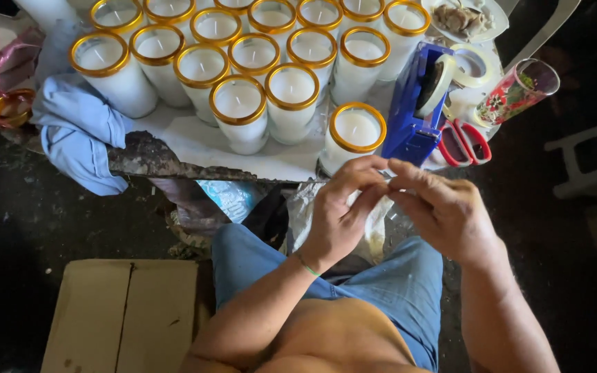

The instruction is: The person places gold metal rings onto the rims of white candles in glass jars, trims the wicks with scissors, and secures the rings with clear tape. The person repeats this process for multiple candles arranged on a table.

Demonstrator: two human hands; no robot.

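Head view: the left hand (pixel 340 211) and right hand (pixel 443 211) meet fingertip to fingertip, pinched together — whether on tape, too small to tell. At twelve o'clock stands a gold-rimmed white candle (pixel 356 132); at one o'clock, the blue tape dispenser (pixel 414 103) and red scissors (pixel 463 143).

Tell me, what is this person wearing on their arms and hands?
Nothing covers them: both arms are bare to the shoulder, no sleeves and no gloves. The left hand has a thin green band around its wrist. The right hand shows no ring, watch or band. Blue denim shorts cover the lap.
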